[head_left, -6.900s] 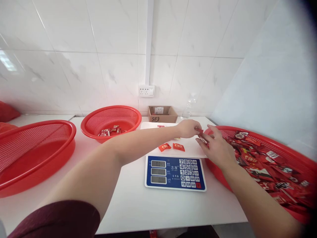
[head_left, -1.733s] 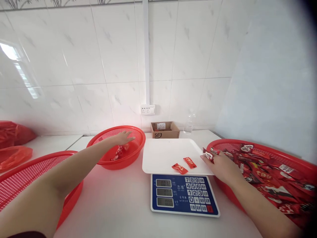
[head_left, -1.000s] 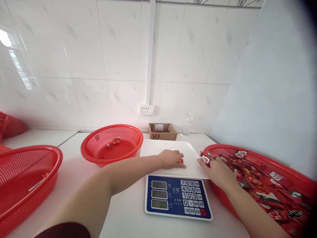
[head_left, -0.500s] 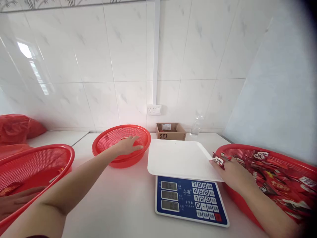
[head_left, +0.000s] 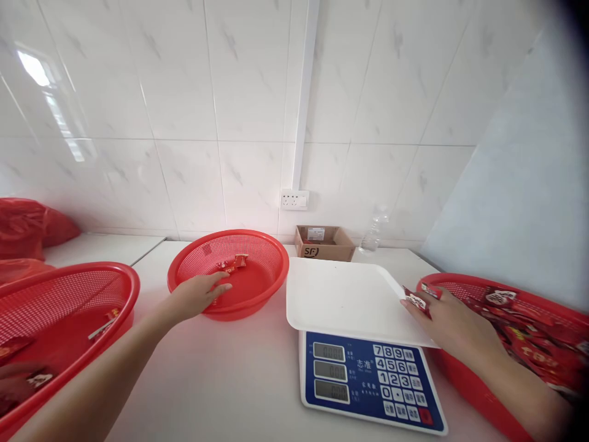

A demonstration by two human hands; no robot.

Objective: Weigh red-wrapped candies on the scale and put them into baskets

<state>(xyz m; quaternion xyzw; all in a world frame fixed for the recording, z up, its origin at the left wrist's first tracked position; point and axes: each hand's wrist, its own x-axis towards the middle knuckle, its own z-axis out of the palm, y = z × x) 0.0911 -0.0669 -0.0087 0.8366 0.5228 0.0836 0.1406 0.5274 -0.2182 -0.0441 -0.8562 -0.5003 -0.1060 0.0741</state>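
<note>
My left hand (head_left: 197, 296) reaches over the near left rim of the round red basket (head_left: 248, 304) in the middle, thumb and fingers apart with nothing in them. A few small red packets (head_left: 232, 265) lie inside, beyond my fingertips. Between the tray and the right-hand red basket (head_left: 473, 390), my right hand (head_left: 460, 322) is closed on small red snack packets (head_left: 418, 301); they poke out past the fingers. Many similar packets (head_left: 538, 350) fill that right-hand basket. Beside this hand is a digital scale (head_left: 368, 374) with a bare white tray (head_left: 345, 301).
Another person's hand (head_left: 13, 390) is inside the left red basket (head_left: 131, 288), near some packets. Red plastic bags (head_left: 34, 227) lie at the far left. A small cardboard box (head_left: 326, 250) and a clear plastic bottle (head_left: 373, 233) stand by the tiled wall.
My left hand has drawn back toward the near left side of the middle basket, exposing packets inside. My right hand still holds its packets. The camera view has shifted slightly.
</note>
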